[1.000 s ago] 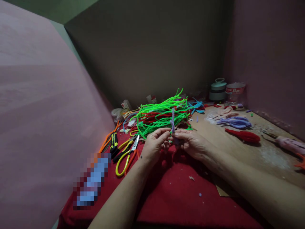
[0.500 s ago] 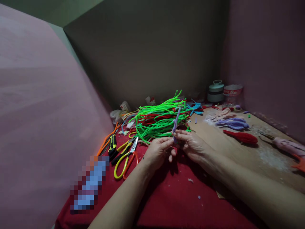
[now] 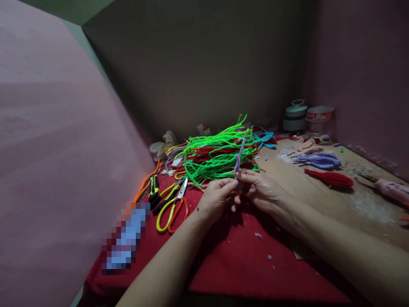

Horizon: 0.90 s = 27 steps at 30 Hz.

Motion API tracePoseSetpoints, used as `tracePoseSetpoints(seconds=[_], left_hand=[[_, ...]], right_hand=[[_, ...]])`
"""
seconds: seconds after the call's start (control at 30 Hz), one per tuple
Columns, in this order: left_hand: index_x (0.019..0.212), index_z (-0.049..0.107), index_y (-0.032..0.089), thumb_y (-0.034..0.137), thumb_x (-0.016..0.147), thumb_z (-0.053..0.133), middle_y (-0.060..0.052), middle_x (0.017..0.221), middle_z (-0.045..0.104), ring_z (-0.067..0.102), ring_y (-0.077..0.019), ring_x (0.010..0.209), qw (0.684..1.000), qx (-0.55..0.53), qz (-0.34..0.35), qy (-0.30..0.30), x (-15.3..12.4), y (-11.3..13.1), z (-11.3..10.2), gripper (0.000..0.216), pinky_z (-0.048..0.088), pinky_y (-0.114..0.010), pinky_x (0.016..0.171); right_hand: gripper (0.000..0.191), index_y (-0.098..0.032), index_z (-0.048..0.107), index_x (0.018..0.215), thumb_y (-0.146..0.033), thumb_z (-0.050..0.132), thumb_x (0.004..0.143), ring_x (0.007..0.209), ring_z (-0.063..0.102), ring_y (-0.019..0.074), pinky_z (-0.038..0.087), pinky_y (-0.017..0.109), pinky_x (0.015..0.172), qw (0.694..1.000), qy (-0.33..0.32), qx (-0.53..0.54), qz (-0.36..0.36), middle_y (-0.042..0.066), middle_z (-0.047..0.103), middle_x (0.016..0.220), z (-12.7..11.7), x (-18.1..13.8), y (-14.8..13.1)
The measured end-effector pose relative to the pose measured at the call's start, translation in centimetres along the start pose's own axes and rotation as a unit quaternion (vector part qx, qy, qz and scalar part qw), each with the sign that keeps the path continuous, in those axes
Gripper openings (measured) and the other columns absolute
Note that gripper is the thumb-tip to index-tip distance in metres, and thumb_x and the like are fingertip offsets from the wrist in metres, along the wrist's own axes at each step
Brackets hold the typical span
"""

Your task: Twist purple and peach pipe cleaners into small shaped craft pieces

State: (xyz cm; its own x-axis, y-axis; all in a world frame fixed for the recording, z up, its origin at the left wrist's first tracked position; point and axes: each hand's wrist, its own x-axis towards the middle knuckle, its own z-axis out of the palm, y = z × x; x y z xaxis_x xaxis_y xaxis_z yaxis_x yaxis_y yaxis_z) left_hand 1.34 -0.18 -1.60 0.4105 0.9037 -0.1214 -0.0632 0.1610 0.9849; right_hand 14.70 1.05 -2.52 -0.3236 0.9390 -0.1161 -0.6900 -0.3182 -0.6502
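Observation:
A short purple pipe cleaner (image 3: 239, 157) stands up between my two hands. My left hand (image 3: 217, 199) pinches its lower end with thumb and fingers closed. My right hand (image 3: 260, 190) pinches the same spot from the other side, fingers curled. Both hands hover over a red cloth (image 3: 236, 260), just in front of a heap of neon green pipe cleaners (image 3: 217, 153) with red ones mixed in.
Yellow and orange scissors (image 3: 172, 204), pliers and a yellow-black cutter (image 3: 154, 187) lie left of my hands. Purple (image 3: 318, 160), red (image 3: 330, 179) and pink (image 3: 391, 187) finished pieces rest on the brown board at right. A lidded jar (image 3: 294, 116) stands at the back. Walls enclose the space.
The purple pipe cleaner has tilted a little to the right and my hands have shifted slightly right, still pinching it.

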Motion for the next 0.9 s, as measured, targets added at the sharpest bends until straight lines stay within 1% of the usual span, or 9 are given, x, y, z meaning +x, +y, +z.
tracePoseSetpoints(seconds=[0.17,0.27,0.4,0.63,0.8,0.9], left_hand=[[0.079,0.059,0.011,0.037,0.071,0.064,-0.001,0.066,0.057,0.049,-0.0057,0.046,1.0,-0.017,-0.004,0.01,0.01,0.18,0.12,0.027,0.04,-0.017,0.038],[0.077,0.057,0.013,0.04,0.071,0.062,0.001,0.061,0.055,0.048,-0.0055,0.041,1.0,-0.007,-0.008,0.013,-0.06,0.09,0.05,0.028,0.038,-0.017,0.037],[0.078,0.053,0.014,0.041,0.076,0.057,0.002,0.054,0.054,0.046,-0.0059,0.036,1.0,0.013,-0.009,-0.006,-0.08,-0.22,-0.2,0.027,0.033,-0.017,0.035],[0.077,0.05,0.013,0.035,0.077,0.056,0.002,0.054,0.056,0.048,-0.007,0.037,1.0,0.014,0.021,-0.008,0.07,-0.32,-0.19,0.022,0.038,-0.018,0.039],[0.075,0.048,0.014,0.035,0.076,0.056,0.003,0.048,0.053,0.046,-0.007,0.035,0.999,0.025,0.019,0.005,-0.09,-0.06,0.23,0.023,0.04,-0.019,0.038],[0.074,0.048,0.014,0.037,0.075,0.056,0.004,0.047,0.05,0.043,-0.0062,0.035,0.998,0.052,0.018,0.017,-0.19,0.12,0.49,0.024,0.04,-0.018,0.037]], right_hand=[[0.014,-0.015,0.059,0.065,-0.019,0.071,0.06,0.048,0.051,0.0105,0.039,0.025,0.044,0.999,-0.027,-0.017,0.012,-0.001,0.058,0.057,-0.09,-0.08,0.13],[0.013,-0.015,0.059,0.061,-0.019,0.071,0.06,0.047,0.05,0.0092,0.039,0.024,0.046,0.999,-0.033,-0.023,0.018,-0.001,0.057,0.054,-0.14,-0.08,0.07],[0.013,-0.014,0.059,0.06,-0.02,0.069,0.061,0.045,0.049,0.0088,0.039,0.023,0.045,0.999,-0.035,-0.028,0.018,-0.001,0.057,0.052,-0.2,-0.03,0.01],[0.013,-0.015,0.059,0.067,-0.017,0.07,0.059,0.042,0.05,0.0101,0.039,0.024,0.041,0.999,-0.043,0.0,0.019,-0.002,0.058,0.054,-0.42,0.08,0.33],[0.011,-0.016,0.057,0.067,-0.016,0.068,0.062,0.045,0.051,0.0092,0.041,0.024,0.045,0.998,-0.052,0.003,0.019,-0.002,0.058,0.056,-0.53,0.07,0.38],[0.011,-0.015,0.058,0.066,-0.017,0.068,0.061,0.047,0.051,0.0089,0.041,0.024,0.048,0.999,-0.044,-0.009,0.015,-0.002,0.058,0.056,-0.56,0.1,0.39]])
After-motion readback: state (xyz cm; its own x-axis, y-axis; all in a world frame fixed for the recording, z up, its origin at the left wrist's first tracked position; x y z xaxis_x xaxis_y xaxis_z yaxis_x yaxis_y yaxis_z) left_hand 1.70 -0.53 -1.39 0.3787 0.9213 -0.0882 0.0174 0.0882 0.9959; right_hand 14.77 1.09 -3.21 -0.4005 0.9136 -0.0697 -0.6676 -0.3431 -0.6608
